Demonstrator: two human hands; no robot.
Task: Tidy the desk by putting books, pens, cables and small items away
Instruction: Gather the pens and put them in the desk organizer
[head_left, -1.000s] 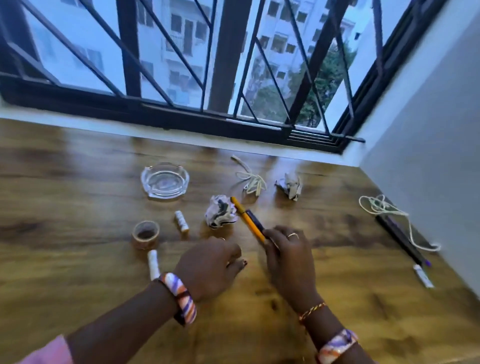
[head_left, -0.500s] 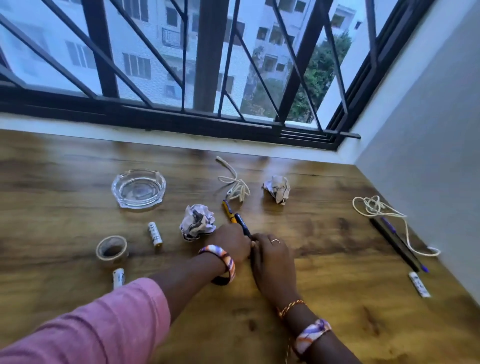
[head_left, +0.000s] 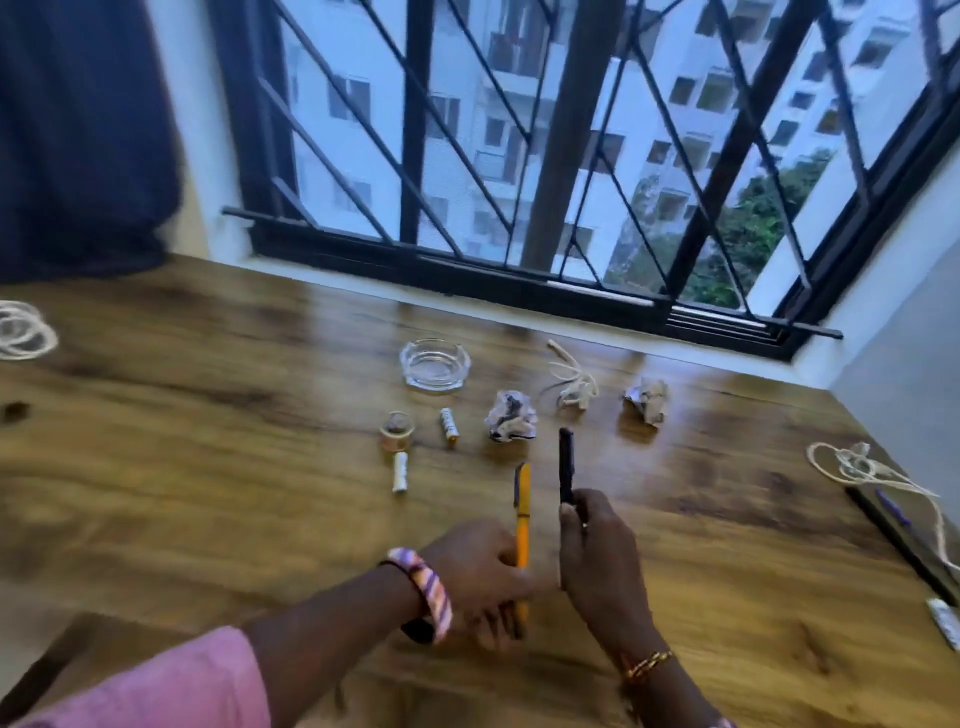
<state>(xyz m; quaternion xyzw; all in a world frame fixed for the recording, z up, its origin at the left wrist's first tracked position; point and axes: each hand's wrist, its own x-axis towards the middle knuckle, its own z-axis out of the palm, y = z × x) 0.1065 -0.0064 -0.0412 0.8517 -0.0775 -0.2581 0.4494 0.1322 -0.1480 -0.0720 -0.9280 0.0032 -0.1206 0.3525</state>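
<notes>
My left hand (head_left: 480, 574) grips a yellow pen (head_left: 522, 499) that points away from me, lifted above the wooden desk (head_left: 208, 467). Right beside it, my right hand (head_left: 597, 556) holds a black pen (head_left: 566, 467) upright by its lower end. Beyond the pens lie two crumpled paper balls (head_left: 510, 415) (head_left: 647, 400), a bundle of white cord (head_left: 571, 379), two small white tubes (head_left: 449, 426) (head_left: 399, 470) and a roll of tape (head_left: 397, 429).
A glass ashtray (head_left: 435, 364) stands near the window sill. At the right edge lie a loose white cable (head_left: 862, 467), dark pens (head_left: 904, 540) and a small white tube (head_left: 943, 621). A coil of white cable (head_left: 23, 330) sits far left, below a dark curtain.
Both hands have lifted the two pens off the desk and apart, the yellow one in the left, the black one in the right. My view has swung left.
</notes>
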